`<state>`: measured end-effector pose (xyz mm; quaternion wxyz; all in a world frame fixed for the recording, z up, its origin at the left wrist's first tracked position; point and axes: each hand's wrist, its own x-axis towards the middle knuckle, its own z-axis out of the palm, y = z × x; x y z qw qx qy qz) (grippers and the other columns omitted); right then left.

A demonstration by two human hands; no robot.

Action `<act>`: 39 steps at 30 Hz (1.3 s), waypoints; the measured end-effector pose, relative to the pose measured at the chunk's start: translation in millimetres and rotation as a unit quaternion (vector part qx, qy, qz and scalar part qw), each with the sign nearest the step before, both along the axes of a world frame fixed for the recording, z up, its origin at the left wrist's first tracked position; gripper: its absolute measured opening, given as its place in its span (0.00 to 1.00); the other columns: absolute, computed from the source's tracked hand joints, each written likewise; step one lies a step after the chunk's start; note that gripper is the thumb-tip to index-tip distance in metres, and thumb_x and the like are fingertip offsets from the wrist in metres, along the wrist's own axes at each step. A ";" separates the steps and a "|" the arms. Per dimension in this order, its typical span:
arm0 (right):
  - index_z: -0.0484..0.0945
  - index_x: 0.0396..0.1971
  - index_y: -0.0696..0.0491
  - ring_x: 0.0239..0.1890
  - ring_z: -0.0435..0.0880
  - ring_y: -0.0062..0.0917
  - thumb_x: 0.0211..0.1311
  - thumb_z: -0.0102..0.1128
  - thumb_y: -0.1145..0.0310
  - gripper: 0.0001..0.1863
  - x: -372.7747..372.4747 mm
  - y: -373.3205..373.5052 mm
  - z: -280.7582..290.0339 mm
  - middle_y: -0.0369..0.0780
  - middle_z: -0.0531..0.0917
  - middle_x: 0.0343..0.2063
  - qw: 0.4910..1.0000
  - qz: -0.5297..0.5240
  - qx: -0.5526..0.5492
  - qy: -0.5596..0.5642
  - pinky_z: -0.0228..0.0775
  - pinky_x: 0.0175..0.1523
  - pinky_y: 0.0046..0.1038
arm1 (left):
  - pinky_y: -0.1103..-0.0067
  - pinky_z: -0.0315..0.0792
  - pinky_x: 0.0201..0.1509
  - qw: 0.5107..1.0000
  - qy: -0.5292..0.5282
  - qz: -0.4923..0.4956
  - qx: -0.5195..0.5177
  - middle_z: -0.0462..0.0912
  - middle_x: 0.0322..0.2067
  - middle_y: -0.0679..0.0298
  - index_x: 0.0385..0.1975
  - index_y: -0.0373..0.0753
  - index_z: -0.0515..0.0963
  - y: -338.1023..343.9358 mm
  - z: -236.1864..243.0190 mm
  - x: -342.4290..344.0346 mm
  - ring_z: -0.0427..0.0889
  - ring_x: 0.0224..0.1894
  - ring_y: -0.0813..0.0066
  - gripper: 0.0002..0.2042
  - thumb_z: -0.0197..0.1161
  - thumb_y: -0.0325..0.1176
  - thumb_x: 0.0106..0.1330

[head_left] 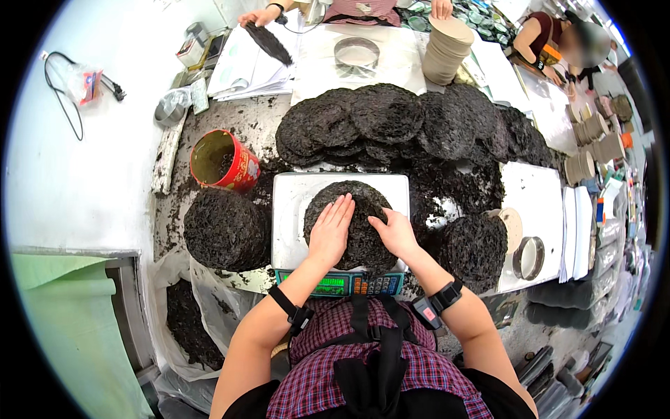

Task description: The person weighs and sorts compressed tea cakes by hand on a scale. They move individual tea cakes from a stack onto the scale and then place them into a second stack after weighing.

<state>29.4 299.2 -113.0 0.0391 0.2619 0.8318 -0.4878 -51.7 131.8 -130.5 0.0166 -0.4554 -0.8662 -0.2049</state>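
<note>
A round cake of dark dried seaweed (363,248) lies on the white pan of a digital scale (288,209), right in front of me. My left hand (331,227) rests flat on top of the cake, fingers stretched out and holding nothing. At the cake's right edge is my right hand (396,232), its thumb over the top and its other fingers bent around the rim, partly hidden. A green lit display (328,283) and a keypad (375,285) show at the scale's near side.
Seaweed stacks stand left (225,230), right (474,253) and behind (387,115). A red tin (241,167) is at the left; a metal ring (528,258) lies right. Bagged seaweed (188,328) sits low left. Across the table, a person's hand (259,15) holds dark seaweed near stacked round boards (447,52).
</note>
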 end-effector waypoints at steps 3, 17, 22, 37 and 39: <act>0.78 0.42 0.61 0.38 0.84 0.39 0.60 0.58 0.61 0.18 36.3 11.5 -3.3 0.50 0.84 0.33 0.998 -0.059 0.017 0.027 0.72 0.44 0.34 | 0.70 0.56 0.69 1.000 -0.001 -0.002 0.007 0.64 0.64 0.59 0.61 0.35 0.65 -2.6 -0.6 0.4 0.62 0.66 0.66 0.24 0.52 0.25 0.62; 0.74 0.50 0.58 0.49 0.79 0.34 0.61 0.58 0.60 0.22 90.1 19.0 56.2 0.44 0.80 0.46 0.783 -0.355 -0.487 0.152 0.68 0.58 0.37 | 0.60 0.44 0.71 0.932 0.129 0.315 0.126 0.59 0.65 0.52 0.60 0.39 0.67 -195.4 66.2 -41.6 0.53 0.68 0.52 0.27 0.61 0.29 0.58; 0.75 0.44 0.61 0.60 0.63 0.44 0.49 0.70 0.60 0.26 42.9 -15.7 -20.0 0.51 0.64 0.58 0.964 -0.126 0.187 0.142 0.57 0.64 0.37 | 0.64 0.52 0.69 0.666 -0.283 0.597 0.346 0.49 0.68 0.52 0.69 0.38 0.43 -294.3 -8.5 -69.4 0.52 0.69 0.55 0.46 0.69 0.42 0.58; 0.67 0.55 0.57 0.53 0.75 0.37 0.64 0.54 0.68 0.20 33.6 261.5 -6.8 0.42 0.75 0.52 0.666 -0.472 -0.411 0.405 0.70 0.57 0.43 | 0.57 0.60 0.66 0.610 -0.334 0.648 0.311 0.48 0.69 0.56 0.71 0.54 0.38 -254.8 4.5 -48.2 0.55 0.68 0.54 0.42 0.61 0.46 0.64; 0.66 0.56 0.58 0.58 0.71 0.37 0.65 0.56 0.64 0.23 5.1 298.2 -10.1 0.43 0.73 0.55 0.597 -0.500 -0.489 0.393 0.65 0.62 0.40 | 0.53 0.50 0.70 0.609 -0.358 0.615 0.351 0.44 0.70 0.55 0.71 0.54 0.36 -251.2 11.3 -47.2 0.50 0.70 0.54 0.43 0.61 0.48 0.65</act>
